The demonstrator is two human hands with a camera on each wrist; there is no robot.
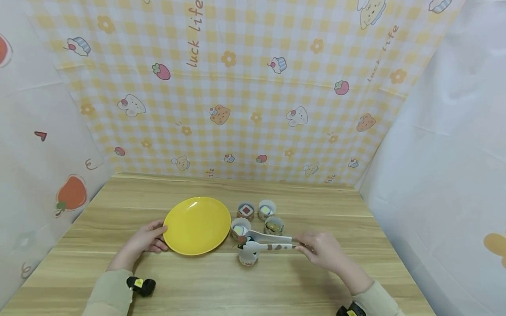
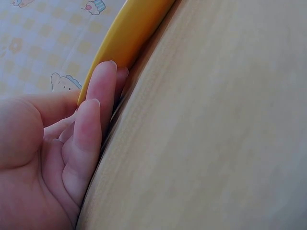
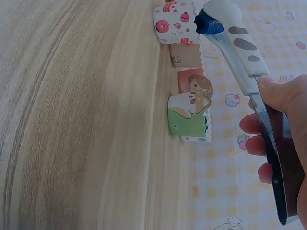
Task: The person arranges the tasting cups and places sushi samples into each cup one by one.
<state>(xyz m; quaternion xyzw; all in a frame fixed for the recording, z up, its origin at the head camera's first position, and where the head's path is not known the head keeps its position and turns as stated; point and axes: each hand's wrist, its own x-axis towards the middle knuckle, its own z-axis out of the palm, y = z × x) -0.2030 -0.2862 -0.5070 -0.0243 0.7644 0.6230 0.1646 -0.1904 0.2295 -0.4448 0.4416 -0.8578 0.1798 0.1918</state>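
At the left, my left hand (image 1: 149, 239) pinches the rim of a round yellow plate (image 1: 197, 226). The left wrist view has the thumb over the rim and fingertips (image 2: 103, 79) against its underside. My right hand (image 1: 324, 251) grips white tongs (image 1: 276, 246) with brown spots and rounded ends. Between the tongs' ends is a small dark blue piece (image 3: 209, 23), partly hidden by them. It sits right at the mouth of the nearest paper cup (image 1: 248, 260), which is white with red dessert prints (image 3: 176, 24).
Several more paper cups stand behind, close to the plate's right side. One holds a white piece with a red centre (image 1: 246, 210), another a brownish-green piece (image 1: 273, 227), and two hold white-and-yellow pieces (image 1: 266, 210). A checked cloth (image 1: 253, 96) hangs behind the wooden table (image 1: 197, 285).
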